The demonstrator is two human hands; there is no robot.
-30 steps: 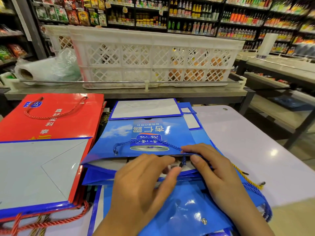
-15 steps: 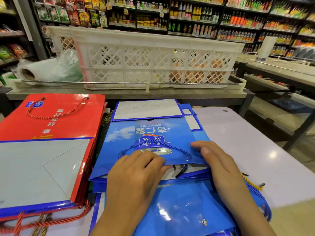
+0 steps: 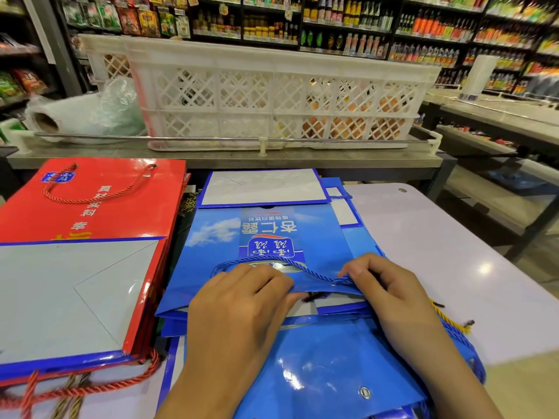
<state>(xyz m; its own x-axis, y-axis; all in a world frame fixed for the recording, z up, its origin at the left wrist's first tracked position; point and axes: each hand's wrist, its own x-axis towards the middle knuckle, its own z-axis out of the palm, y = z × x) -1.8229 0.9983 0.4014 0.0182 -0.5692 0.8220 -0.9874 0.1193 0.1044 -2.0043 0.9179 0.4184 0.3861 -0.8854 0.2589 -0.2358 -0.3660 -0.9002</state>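
Note:
A flat blue paper gift bag [image 3: 266, 243] lies on top of a pile of blue bags in front of me, its open mouth toward me. My left hand [image 3: 239, 309] grips the near edge of the bag's top panel, fingers curled over it. My right hand [image 3: 390, 291] pinches the same edge at the right, where the blue rope handle [image 3: 302, 266] is fixed. The top panel is lifted a little, showing the white inside.
A stack of red gift bags [image 3: 90, 207] lies at the left, with a white-bottomed one [image 3: 69, 291] on top. A white lattice crate [image 3: 272, 95] with orange fruit stands on the steel counter [image 3: 230, 158] behind. The white table [image 3: 453, 267] extends right. Stocked shelves fill the back.
Both hands drew back toward me along the blue bag and moved apart. The bag's top panel has slid toward me and its mouth is opened slightly.

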